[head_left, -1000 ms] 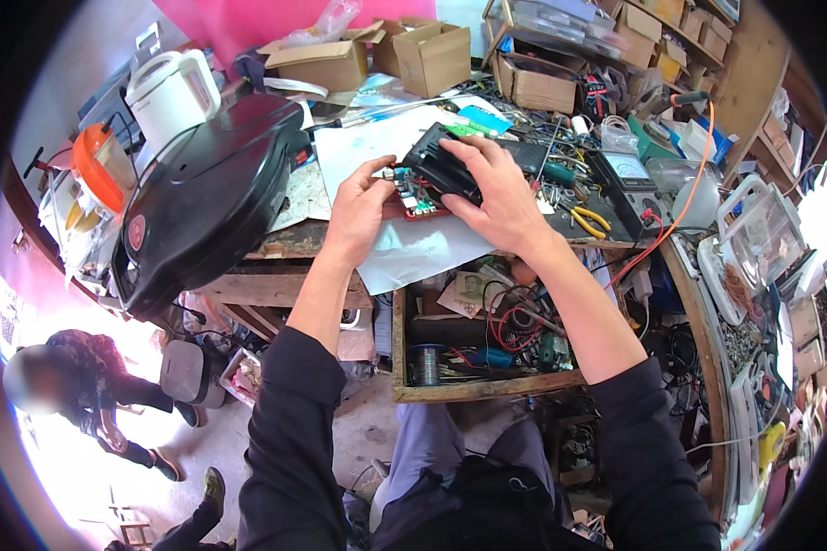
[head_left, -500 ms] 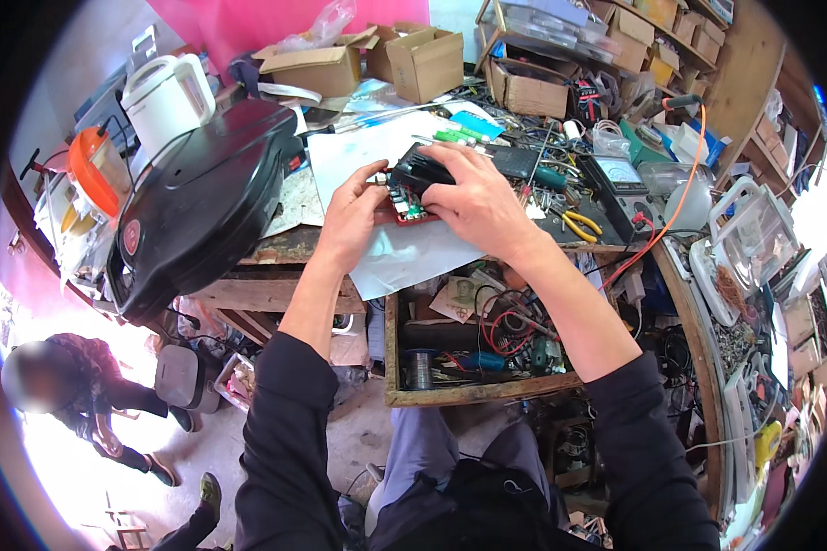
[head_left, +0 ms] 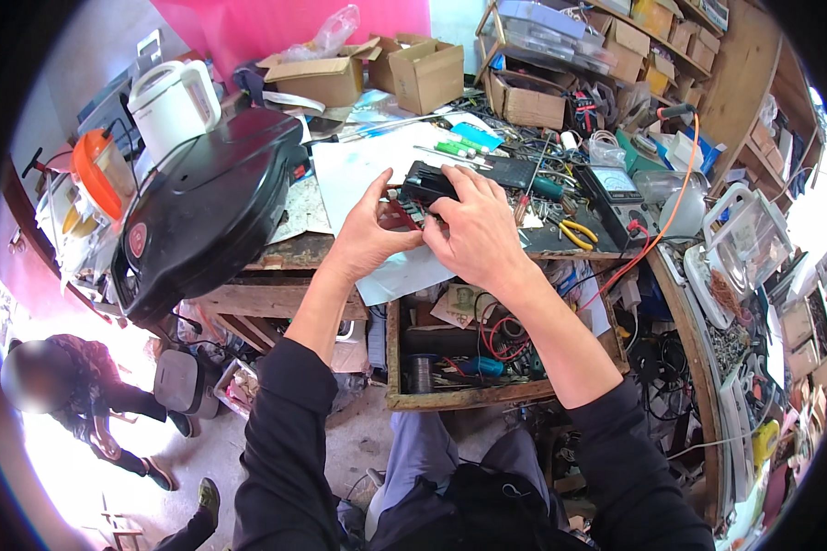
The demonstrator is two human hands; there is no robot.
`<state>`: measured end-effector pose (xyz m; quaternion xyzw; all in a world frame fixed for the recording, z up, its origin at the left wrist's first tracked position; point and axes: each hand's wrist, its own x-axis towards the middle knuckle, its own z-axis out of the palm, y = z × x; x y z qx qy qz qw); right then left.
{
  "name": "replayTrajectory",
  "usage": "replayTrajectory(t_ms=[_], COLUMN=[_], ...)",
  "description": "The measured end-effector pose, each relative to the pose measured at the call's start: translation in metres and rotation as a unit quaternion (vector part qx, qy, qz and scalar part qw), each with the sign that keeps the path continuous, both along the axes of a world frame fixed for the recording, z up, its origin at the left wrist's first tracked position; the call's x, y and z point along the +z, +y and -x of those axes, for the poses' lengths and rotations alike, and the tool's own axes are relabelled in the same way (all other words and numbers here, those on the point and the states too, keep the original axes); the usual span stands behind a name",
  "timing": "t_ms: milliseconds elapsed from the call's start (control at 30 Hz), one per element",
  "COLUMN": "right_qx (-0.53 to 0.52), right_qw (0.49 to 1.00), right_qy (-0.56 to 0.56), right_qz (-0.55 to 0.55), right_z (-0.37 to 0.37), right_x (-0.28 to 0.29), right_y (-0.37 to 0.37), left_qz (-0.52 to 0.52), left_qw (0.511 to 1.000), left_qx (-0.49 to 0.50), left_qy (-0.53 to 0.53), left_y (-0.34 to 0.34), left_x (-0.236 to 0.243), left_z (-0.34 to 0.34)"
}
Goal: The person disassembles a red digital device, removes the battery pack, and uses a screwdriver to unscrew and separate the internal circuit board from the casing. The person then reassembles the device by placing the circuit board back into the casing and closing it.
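Observation:
Both hands work on a small electronic device over a white paper sheet at the bench's front edge. It has a black upper body and a red lower shell; small parts show inside, too small to name. My left hand is curled round its left side, thumb stretched along the near edge. From the right, my right hand lies over the device, fingers bent on the black body and thumb at the near side. My fingers hide much of its right and near faces.
A large black appliance lid lies left of the paper. Yellow-handled pliers, a screwdriver and an analog multimeter sit on the right. Below, an open drawer holds wires. Someone sits at lower left.
The device has tilted and turned, so its red shell shows more and the green board less. My left thumb has moved across the near edge; my right hand has shifted slightly nearer me.

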<state>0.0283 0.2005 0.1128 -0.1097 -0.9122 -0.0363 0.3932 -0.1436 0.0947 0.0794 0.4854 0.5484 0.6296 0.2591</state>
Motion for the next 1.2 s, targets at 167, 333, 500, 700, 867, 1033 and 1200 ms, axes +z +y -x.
replayTrajectory(t_ms=[167, 333, 500, 700, 867, 1033, 1200], right_qx=[-0.065, -0.112, -0.154, -0.124, -0.129, -0.116, -0.116], right_qw=[0.998, 0.992, 0.982, 0.975, 0.970, 0.965, 0.963], right_qy=[0.001, 0.028, 0.059, 0.119, 0.143, 0.176, 0.182], right_qz=[0.021, 0.059, 0.096, 0.141, 0.149, 0.154, 0.161], right_z=[-0.002, -0.003, -0.001, 0.001, 0.003, 0.005, 0.005], right_x=[0.001, -0.007, -0.014, -0.027, -0.032, -0.034, -0.037], right_y=[-0.014, -0.020, -0.030, -0.030, -0.029, -0.029, -0.027], left_qz=[-0.033, -0.059, -0.067, -0.060, -0.051, -0.046, -0.031], left_qw=[0.990, 0.976, 0.957, 0.943, 0.944, 0.944, 0.942], left_qx=[0.068, 0.099, 0.131, 0.150, 0.148, 0.153, 0.161], left_qy=[0.118, 0.183, 0.251, 0.289, 0.292, 0.289, 0.294], left_y=[0.005, 0.003, 0.000, 0.002, 0.001, 0.000, 0.000], left_x=[-0.010, -0.007, -0.009, -0.011, -0.010, -0.010, -0.009], left_z=[-0.007, -0.017, -0.018, -0.021, -0.023, -0.021, -0.023])
